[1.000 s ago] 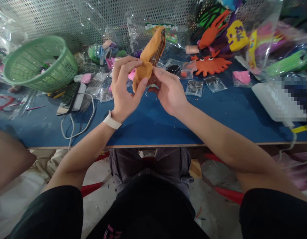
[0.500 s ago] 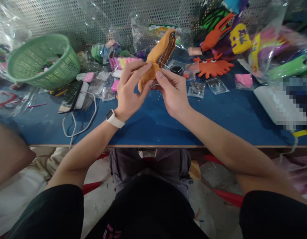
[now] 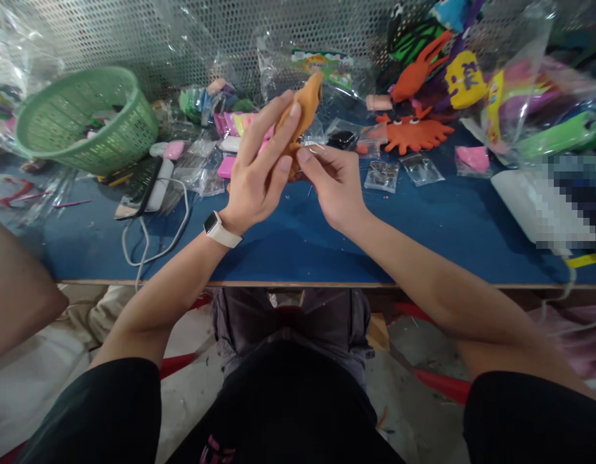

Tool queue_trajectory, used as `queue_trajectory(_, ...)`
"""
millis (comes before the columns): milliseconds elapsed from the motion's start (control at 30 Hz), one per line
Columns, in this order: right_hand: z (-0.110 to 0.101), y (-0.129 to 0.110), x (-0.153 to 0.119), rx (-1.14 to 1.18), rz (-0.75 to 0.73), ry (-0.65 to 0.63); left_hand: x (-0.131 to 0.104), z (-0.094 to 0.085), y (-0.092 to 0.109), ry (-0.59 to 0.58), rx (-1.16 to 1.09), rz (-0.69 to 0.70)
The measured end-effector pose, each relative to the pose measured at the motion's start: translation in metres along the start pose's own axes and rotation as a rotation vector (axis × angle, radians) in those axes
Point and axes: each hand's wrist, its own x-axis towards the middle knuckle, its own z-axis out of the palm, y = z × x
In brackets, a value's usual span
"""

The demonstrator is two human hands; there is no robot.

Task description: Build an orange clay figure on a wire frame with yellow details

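An orange-tan clay figure [image 3: 307, 106] is held up above the blue table, its narrow end pointing up and to the right. My left hand [image 3: 261, 171] wraps round it from the left, with fingers along its side; a pale watch is on that wrist. At the figure's lower right, the thumb and fingers of my right hand [image 3: 334, 180] pinch its edge. The fingers hide much of its lower part.
A green basket [image 3: 87, 122] stands at the back left, near a phone [image 3: 145, 187] and a white cable. Behind my right hand lie an orange clay crab [image 3: 416, 132] and small plastic bags [image 3: 382, 175]. Another person's arm [image 3: 22, 283] is at the left edge.
The clay figure has turned, so its wire-covered dark inner side no longer shows. My left hand's fingers have moved up along it. My right hand has hardly moved.
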Motion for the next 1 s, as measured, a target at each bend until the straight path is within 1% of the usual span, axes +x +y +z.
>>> queue_trajectory(33,0.001,-0.002,-0.001,-0.002,0.011,0.002,0.001,0.000,0.002,-0.009,-0.029,-0.047)
queue_trajectory(133,0.003,-0.004,-0.001,0.025,0.039,0.005,0.002,0.002,0.008,0.021,-0.157,-0.288)
queue_trajectory(167,0.003,-0.004,0.000,0.044,0.046,0.001,0.002,0.002,0.010,0.025,-0.195,-0.341)
queue_trajectory(233,0.002,-0.003,0.001,0.075,0.061,-0.017,0.002,0.003,0.013,0.016,-0.240,-0.385)
queue_trajectory(367,0.001,-0.002,0.002,0.078,0.066,-0.021,0.000,0.006,0.011,0.016,-0.254,-0.398)
queue_trajectory(433,0.001,-0.002,0.001,0.069,0.048,-0.009,0.000,0.007,0.009,0.002,-0.238,-0.384)
queue_trajectory(500,0.002,-0.002,0.001,0.058,0.012,0.009,0.000,0.006,0.007,-0.038,-0.208,-0.346)
queue_trajectory(567,0.002,-0.003,0.002,0.051,-0.019,0.033,-0.002,0.005,0.004,-0.069,-0.159,-0.281)
queue_trajectory(600,0.002,-0.003,0.002,0.048,-0.022,0.042,-0.003,0.003,0.002,-0.066,-0.127,-0.234)
queue_trajectory(667,0.002,-0.004,0.003,0.043,-0.003,0.045,-0.006,0.000,0.000,-0.017,-0.060,-0.145)
queue_trajectory(700,0.001,-0.005,0.003,0.040,0.009,0.043,-0.008,-0.001,0.000,0.005,-0.034,-0.126)
queue_trajectory(767,0.001,-0.007,0.003,0.039,0.017,0.033,-0.011,-0.004,0.001,0.014,-0.001,-0.153)
queue_trajectory(833,0.000,-0.007,0.003,0.047,-0.005,0.020,-0.012,-0.005,0.002,0.001,0.017,-0.198)
queue_trajectory(867,-0.001,-0.006,0.003,0.051,-0.027,0.014,-0.012,-0.005,0.001,0.007,0.037,-0.190)
queue_trajectory(933,-0.003,-0.002,0.005,0.052,-0.079,0.002,-0.009,-0.003,-0.004,0.055,0.102,-0.108)
queue_trajectory(1000,-0.005,0.003,0.009,0.036,-0.130,-0.012,-0.005,0.002,-0.015,0.127,0.167,0.032)
